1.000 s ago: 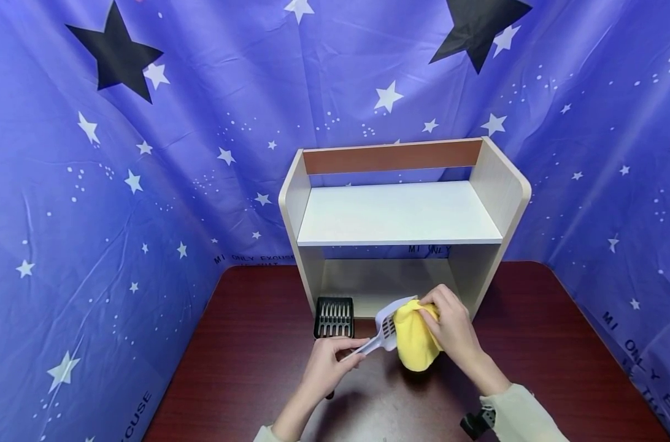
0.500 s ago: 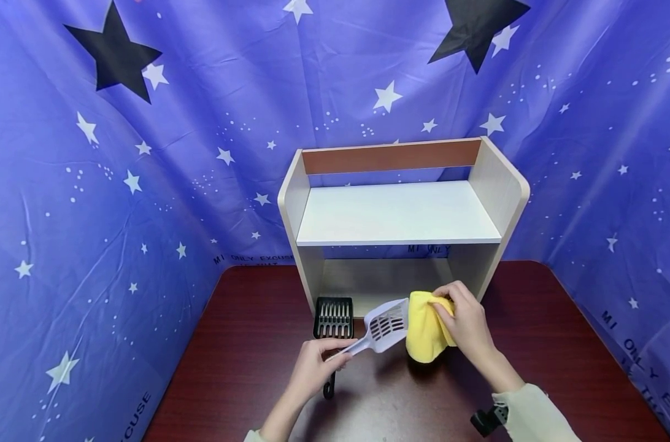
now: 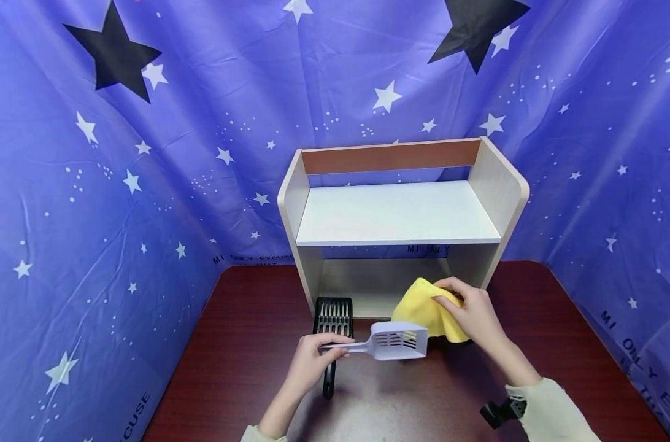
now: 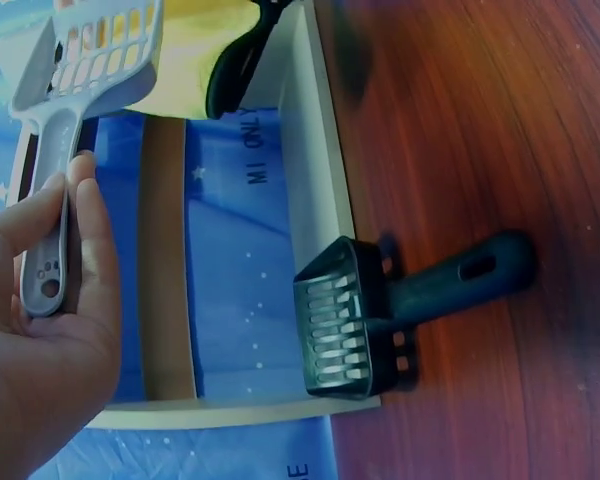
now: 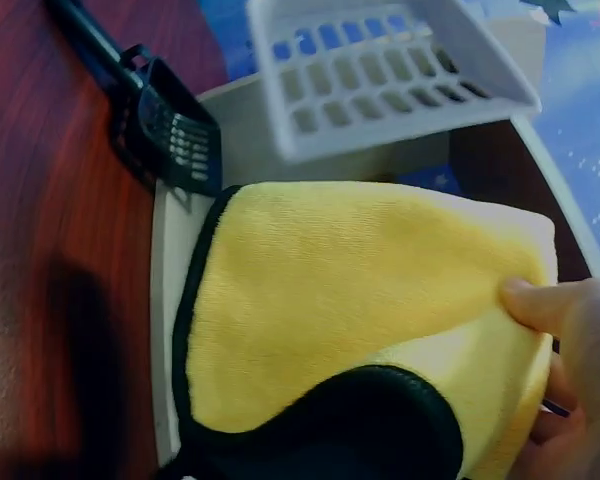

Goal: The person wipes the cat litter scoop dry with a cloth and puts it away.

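A pale lilac slotted litter scoop (image 3: 398, 342) is held by its handle in my left hand (image 3: 311, 362), between thumb and fingers, above the table. In the left wrist view the thumb presses along the scoop's handle (image 4: 52, 190). My right hand (image 3: 475, 312) pinches a yellow cloth (image 3: 423, 307) with dark edging, folded and hanging just behind the scoop's head. Up close in the right wrist view, the cloth (image 5: 350, 290) shows a dark underside at the bottom, and the scoop head (image 5: 380, 80) stands apart from it. Beneath my left hand lies a black litter scoop (image 3: 334, 316).
A light wooden shelf unit (image 3: 398, 215) with a white board stands at the back of the dark red table (image 3: 241, 344). The black scoop's head rests at the unit's front left corner. Blue star-patterned curtain (image 3: 213, 123) surrounds the table.
The lilac scoop has turned from tilted up to nearly level, sliding clear of the cloth that covered its head. The right hand has moved right with the cloth; the left hand slightly left.
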The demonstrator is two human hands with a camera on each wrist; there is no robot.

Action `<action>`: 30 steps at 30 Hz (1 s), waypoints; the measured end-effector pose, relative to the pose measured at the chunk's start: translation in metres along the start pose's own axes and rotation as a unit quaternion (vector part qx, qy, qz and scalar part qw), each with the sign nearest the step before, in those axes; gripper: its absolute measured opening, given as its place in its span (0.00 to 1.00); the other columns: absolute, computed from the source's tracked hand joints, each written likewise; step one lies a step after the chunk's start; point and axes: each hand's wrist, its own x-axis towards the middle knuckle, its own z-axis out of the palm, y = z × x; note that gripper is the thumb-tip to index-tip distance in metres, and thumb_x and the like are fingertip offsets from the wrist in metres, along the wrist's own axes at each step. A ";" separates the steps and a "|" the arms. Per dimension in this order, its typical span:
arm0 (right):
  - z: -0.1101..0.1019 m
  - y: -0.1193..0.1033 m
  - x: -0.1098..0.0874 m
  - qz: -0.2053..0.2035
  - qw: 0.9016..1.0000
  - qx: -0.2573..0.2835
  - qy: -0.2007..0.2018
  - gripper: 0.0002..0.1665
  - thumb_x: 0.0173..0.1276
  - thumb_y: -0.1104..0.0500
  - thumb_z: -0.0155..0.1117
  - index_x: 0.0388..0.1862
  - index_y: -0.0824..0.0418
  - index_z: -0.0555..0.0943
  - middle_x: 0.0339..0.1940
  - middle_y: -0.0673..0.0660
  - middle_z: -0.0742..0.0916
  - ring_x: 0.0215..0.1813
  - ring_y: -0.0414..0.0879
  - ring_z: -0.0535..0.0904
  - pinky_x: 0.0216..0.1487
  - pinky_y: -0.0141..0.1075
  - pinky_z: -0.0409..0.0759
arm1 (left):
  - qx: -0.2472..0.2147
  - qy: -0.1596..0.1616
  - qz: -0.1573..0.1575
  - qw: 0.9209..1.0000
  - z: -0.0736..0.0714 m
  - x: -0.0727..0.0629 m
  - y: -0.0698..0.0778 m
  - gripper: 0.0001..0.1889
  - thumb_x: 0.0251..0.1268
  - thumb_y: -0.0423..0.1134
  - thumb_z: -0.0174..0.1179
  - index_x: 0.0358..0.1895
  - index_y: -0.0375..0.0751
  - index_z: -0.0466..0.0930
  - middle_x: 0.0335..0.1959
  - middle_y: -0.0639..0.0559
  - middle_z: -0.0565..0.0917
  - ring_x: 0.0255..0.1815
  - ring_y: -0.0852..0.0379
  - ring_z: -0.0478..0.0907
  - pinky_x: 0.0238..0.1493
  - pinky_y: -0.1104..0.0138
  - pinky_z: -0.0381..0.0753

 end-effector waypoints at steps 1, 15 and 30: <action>0.000 -0.002 0.000 0.003 1.000 0.009 -0.017 0.10 0.58 0.65 0.75 0.39 0.55 0.86 0.33 0.53 0.91 0.30 0.30 0.76 0.30 0.21 0.72 | -0.004 -0.003 0.001 1.000 0.002 0.001 0.001 0.08 0.62 0.32 0.66 0.43 0.35 0.89 0.39 0.41 0.90 0.33 0.70 0.84 0.37 0.74 0.86; 0.003 -0.027 -0.001 -0.036 0.925 0.224 -0.306 0.12 0.74 0.63 0.59 0.54 0.56 0.79 0.39 0.54 0.89 0.37 0.34 0.82 0.36 0.32 0.83 | -0.014 0.009 -0.016 1.000 0.019 0.011 0.008 0.06 0.61 0.28 0.65 0.39 0.36 0.90 0.34 0.42 0.90 0.31 0.54 0.88 0.36 0.63 0.89; -0.002 -0.019 -0.004 -0.080 0.929 0.213 -0.291 0.14 0.72 0.69 0.58 0.53 0.60 0.81 0.44 0.58 0.89 0.43 0.31 0.81 0.42 0.27 0.81 | 0.020 0.029 -0.026 0.999 0.013 0.011 0.006 0.08 0.60 0.25 0.64 0.39 0.35 0.90 0.31 0.41 0.90 0.28 0.54 0.87 0.32 0.66 0.88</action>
